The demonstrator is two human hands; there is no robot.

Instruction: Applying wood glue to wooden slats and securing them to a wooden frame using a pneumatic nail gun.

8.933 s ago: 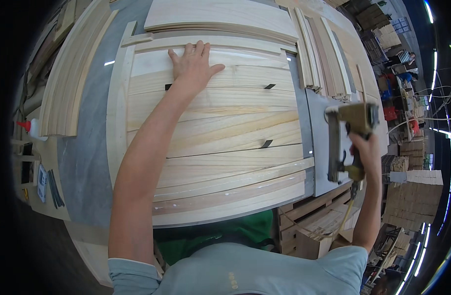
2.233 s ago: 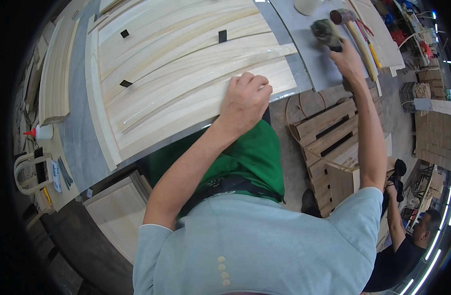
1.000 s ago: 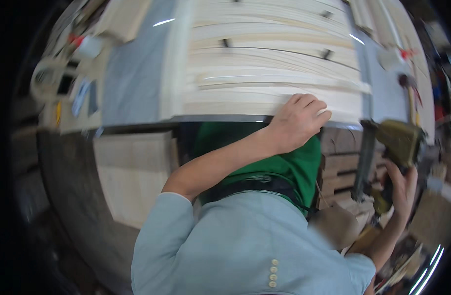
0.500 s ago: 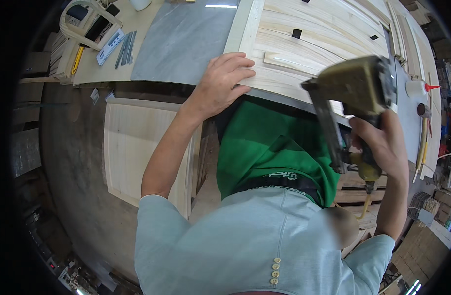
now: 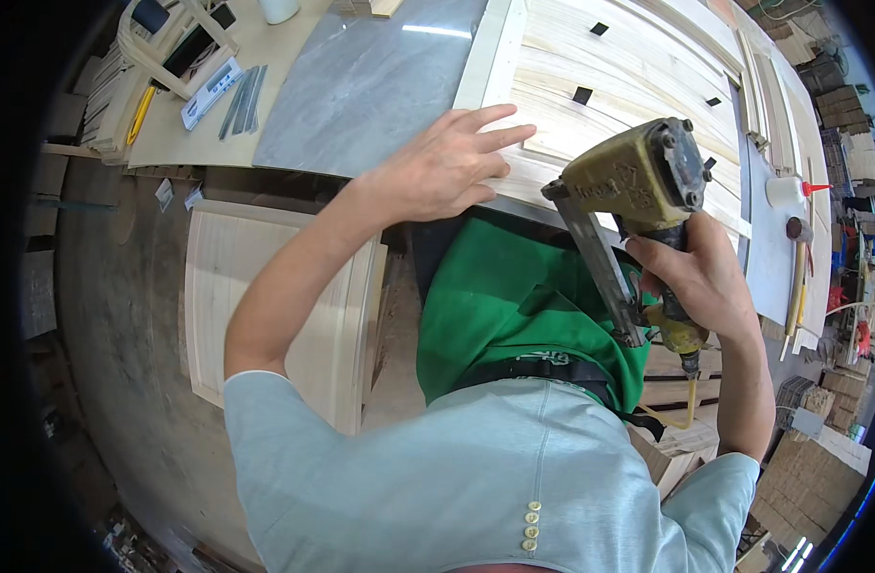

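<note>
In the head view, the left hand (image 5: 447,167), fingers spread apart and gripping nothing, is over the near left corner of the wooden panel (image 5: 647,81), which lies on the grey table (image 5: 361,95); whether it touches is unclear. The right hand (image 5: 709,282) is clamped round the handle of the nail gun (image 5: 628,177), held up near the panel's front edge. The step seems to be lining up that corner for nailing; the next move calls for a steadied frame and the gun's nose placed square, clear of the fingers.
</note>
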